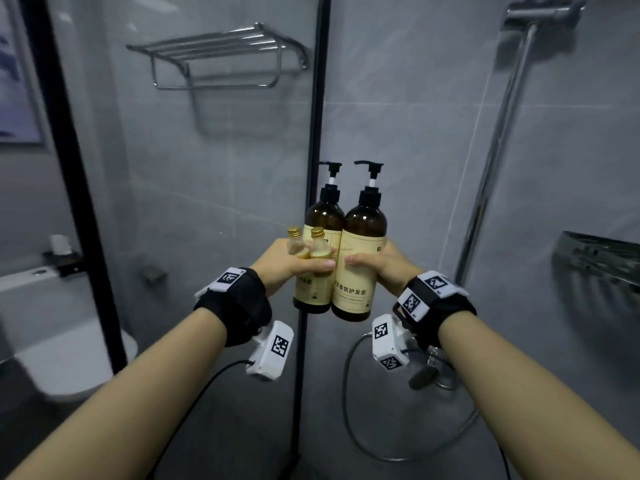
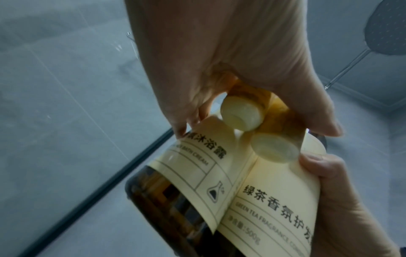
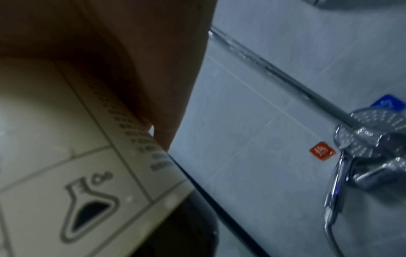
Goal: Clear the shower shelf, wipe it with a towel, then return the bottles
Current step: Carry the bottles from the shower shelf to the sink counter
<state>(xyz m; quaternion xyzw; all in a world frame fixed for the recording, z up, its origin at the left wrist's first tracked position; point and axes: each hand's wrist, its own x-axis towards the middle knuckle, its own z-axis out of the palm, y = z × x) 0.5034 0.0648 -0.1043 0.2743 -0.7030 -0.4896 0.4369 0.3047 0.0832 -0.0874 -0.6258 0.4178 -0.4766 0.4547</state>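
Observation:
My left hand (image 1: pixel 294 263) grips two small gold-capped bottles (image 1: pixel 313 245) together with a tall brown pump bottle marked 02 (image 1: pixel 320 237). In the left wrist view the left hand (image 2: pixel 219 69) wraps the small bottles (image 2: pixel 241 114), whose pale bottoms show, against the bath cream bottle (image 2: pixel 197 173). My right hand (image 1: pixel 379 263) grips a second brown pump bottle marked 03 (image 1: pixel 360 275), also seen as a cream label (image 3: pixel 77 173) under the right hand (image 3: pixel 153 69). Both big bottles are upright and touch side by side. The metal shower shelf (image 1: pixel 599 258) hangs on the wall at far right.
A black-framed glass partition (image 1: pixel 313 116) stands straight ahead, with a chrome towel rack (image 1: pixel 214 53) and a toilet (image 1: pixel 69 358) behind it. The shower riser pipe (image 1: pixel 498 143), hose (image 1: pixel 363 441) and mixer tap (image 3: pixel 362 156) are on the right wall.

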